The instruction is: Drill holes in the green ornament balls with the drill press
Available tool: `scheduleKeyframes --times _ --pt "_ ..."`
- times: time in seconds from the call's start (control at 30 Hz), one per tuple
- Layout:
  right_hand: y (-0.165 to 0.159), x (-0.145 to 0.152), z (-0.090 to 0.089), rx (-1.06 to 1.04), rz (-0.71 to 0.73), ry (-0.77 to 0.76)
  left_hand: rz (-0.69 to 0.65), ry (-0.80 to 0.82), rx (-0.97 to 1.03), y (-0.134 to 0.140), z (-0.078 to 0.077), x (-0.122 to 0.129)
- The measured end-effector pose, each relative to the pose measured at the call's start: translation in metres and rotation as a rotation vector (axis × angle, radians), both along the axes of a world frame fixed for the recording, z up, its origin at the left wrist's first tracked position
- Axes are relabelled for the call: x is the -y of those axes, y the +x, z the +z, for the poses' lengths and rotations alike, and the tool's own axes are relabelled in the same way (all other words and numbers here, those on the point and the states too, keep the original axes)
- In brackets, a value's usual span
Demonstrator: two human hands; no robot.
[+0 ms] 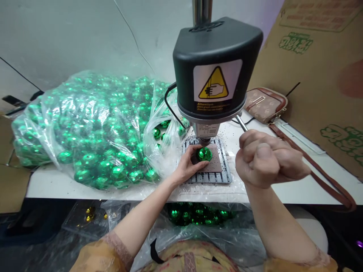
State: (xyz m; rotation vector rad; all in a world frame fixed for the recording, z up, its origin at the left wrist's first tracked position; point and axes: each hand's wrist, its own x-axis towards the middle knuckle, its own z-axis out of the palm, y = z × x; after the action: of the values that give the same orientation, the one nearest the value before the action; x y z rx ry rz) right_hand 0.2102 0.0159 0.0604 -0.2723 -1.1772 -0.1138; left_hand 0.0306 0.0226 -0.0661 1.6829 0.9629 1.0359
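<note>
Right grip [266, 159] clamped on metal lever [241, 122], left grip [187, 166] pinched around shiny, faceted, rounded green bauble [205, 154]

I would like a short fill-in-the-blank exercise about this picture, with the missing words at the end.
1. The left hand holds a faceted ____ ball.
2. The right hand grips the lever of a black machine, whose warning triangle has a ____ background.
3. Many similar balls fill a large transparent plastic ____.
4. A patterned pouch lies to the ____ of the machine.

Missing words: green; yellow; bag; right.
</note>
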Motion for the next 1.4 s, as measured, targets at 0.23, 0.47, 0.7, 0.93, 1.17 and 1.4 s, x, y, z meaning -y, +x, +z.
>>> scheduleKeyframes --times 0.23,0.47,0.7,0.93,1.17,1.4 --pt "-0.01 0.002 0.054 -0.207 -0.004 -0.242 0.109 0.103 -0.044 0.008 0.007 0.004" --pt "-0.006 -0.001 0.077 -0.188 0.057 -0.347 0.15 0.482 -0.235 -0.019 0.001 0.088" --pt "-0.007 0.0 0.072 -0.213 0.054 -0.366 -0.198 0.609 -0.732 -0.084 -0.054 0.167" --pt "-0.005 -0.003 0.067 -0.255 0.102 -0.365 -0.152 0.655 -0.42 -0.093 -0.002 0.135" --pt "-0.004 -0.005 0.065 -0.268 0.11 -0.339 0.418 0.22 -0.436 -0.107 0.055 -0.049" --pt "-0.002 -0.004 0.064 -0.243 0.111 -0.303 0.155 0.014 -0.536 -0.108 0.048 -0.115"
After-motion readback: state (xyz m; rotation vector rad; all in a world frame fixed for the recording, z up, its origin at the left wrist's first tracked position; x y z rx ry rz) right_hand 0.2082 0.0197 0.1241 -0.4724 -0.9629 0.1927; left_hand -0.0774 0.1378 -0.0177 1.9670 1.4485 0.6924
